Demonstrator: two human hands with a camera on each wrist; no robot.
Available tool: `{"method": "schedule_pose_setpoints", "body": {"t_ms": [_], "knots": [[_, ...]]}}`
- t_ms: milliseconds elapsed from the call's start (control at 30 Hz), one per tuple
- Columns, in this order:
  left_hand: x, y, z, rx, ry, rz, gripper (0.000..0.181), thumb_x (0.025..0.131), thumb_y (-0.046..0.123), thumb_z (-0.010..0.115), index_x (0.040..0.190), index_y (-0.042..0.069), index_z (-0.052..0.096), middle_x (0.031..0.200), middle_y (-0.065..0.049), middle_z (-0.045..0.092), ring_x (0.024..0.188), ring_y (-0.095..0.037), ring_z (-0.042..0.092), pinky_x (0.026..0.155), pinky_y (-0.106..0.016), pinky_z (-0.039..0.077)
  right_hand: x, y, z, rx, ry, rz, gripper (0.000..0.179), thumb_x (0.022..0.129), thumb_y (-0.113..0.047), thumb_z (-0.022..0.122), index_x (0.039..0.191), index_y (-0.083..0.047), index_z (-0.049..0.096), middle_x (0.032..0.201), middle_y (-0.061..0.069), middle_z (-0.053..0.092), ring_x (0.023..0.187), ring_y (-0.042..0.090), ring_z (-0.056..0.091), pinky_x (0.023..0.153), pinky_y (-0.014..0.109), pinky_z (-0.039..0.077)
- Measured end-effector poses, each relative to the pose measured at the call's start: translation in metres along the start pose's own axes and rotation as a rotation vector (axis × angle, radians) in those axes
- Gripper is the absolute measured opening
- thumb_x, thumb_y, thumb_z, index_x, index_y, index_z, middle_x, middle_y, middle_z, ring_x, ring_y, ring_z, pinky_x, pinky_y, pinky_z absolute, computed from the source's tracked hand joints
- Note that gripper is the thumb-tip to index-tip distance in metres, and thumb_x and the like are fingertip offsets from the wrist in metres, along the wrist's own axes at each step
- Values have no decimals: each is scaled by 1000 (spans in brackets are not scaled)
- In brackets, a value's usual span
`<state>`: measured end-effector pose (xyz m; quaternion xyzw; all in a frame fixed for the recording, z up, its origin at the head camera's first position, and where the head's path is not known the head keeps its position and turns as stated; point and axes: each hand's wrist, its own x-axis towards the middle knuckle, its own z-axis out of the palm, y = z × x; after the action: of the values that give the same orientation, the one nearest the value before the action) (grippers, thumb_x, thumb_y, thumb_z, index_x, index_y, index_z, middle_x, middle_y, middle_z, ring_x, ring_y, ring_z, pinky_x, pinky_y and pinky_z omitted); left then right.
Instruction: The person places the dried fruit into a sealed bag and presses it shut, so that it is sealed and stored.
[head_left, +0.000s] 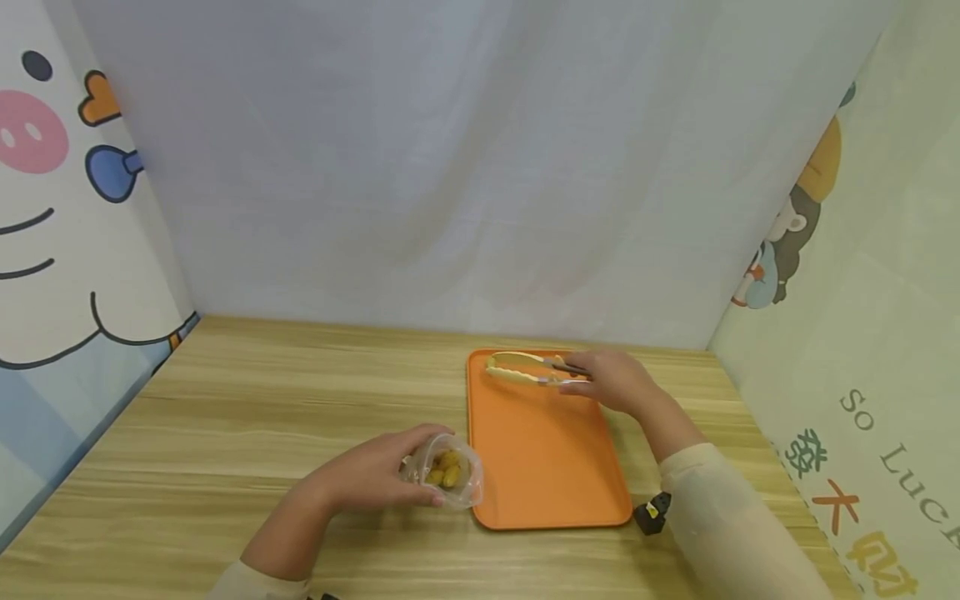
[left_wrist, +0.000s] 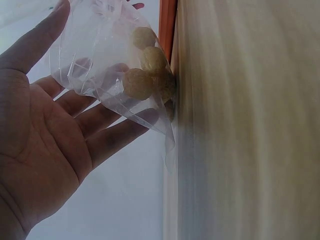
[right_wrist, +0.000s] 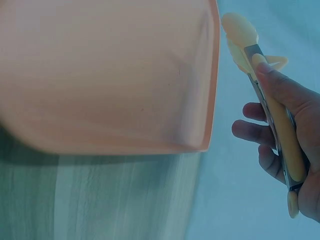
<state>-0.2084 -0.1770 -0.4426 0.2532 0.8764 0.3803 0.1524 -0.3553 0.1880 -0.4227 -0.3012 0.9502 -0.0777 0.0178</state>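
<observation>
In the head view my left hand (head_left: 367, 475) holds a clear plastic bag (head_left: 471, 475), thumb on one side and fingers on the other. Several small round yellow-brown pieces (left_wrist: 137, 84) lie in the bottom of the bag, down at the wooden tabletop. The bag's mouth gapes upward beside the left edge of an orange tray (head_left: 540, 450). Over the tray's far end, my right hand (head_left: 618, 379) grips yellow-tipped tongs (head_left: 513, 377) by the handle. Their two arms are spread a little, tips toward the left, with nothing visible between them.
A small black object (head_left: 651, 515) with a yellow mark stands on the table off the tray's near right corner, close to my right sleeve (head_left: 720, 500). A pale curtain (head_left: 420, 167) closes off the back, with printed cloths at both sides.
</observation>
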Motion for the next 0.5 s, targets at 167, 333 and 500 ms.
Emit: {"method": "schedule_pose_setpoints", "body": {"t_ms": [167,333,500], "knots": [[0,1,0,4,-2,-6,79,78,60,75,144,34,42,126,9,61,109,-10,56,97,-44,45,-9,1,-1,10,13,-3,65,88,-59,61,135,-14,60,123,7,68,107,28,66,89,49,52],[1,1,0,6,-1,-12,76,77,60,75,142,41,41,127,9,60,111,-11,56,98,-46,44,-17,2,0,-9,54,-46,52,87,-59,62,117,-17,67,102,-2,72,85,17,66,73,40,53],[1,2,0,2,2,-19,75,77,61,75,141,44,40,126,9,60,112,-11,56,98,-46,44,-27,2,1,11,73,-55,44,87,-50,68,117,-18,67,103,-2,72,82,14,67,71,38,54]]}}
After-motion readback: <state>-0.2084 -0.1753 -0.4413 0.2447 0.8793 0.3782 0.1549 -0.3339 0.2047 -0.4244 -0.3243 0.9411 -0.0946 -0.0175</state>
